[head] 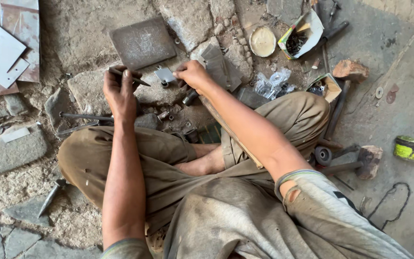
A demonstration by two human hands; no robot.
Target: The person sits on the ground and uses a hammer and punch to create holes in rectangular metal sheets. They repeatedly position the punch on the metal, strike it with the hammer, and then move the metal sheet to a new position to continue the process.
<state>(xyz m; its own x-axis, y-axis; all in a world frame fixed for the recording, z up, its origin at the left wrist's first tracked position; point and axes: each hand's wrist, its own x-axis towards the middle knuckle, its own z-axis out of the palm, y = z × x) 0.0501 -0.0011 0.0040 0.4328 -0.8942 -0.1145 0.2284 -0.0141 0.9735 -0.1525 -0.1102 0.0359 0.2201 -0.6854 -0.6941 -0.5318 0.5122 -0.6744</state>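
Observation:
I sit cross-legged on a stone floor. My left hand (120,91) grips a thin dark metal rod (131,77) that points right, toward a small shiny metal piece (164,75) lying on a stone slab (89,88). My right hand (192,74) rests on the right side of that small piece, with its fingers curled against a stack of grey metal plates (221,64). A wooden handle (228,132) runs under my right forearm.
A square metal plate (142,42) lies beyond the hands and larger sheets (5,45) at far left. Plastic bags of hardware (274,82), a round lid (262,41), an open box of screws (299,36), a green tin (411,147) and hammers (346,160) lie to the right.

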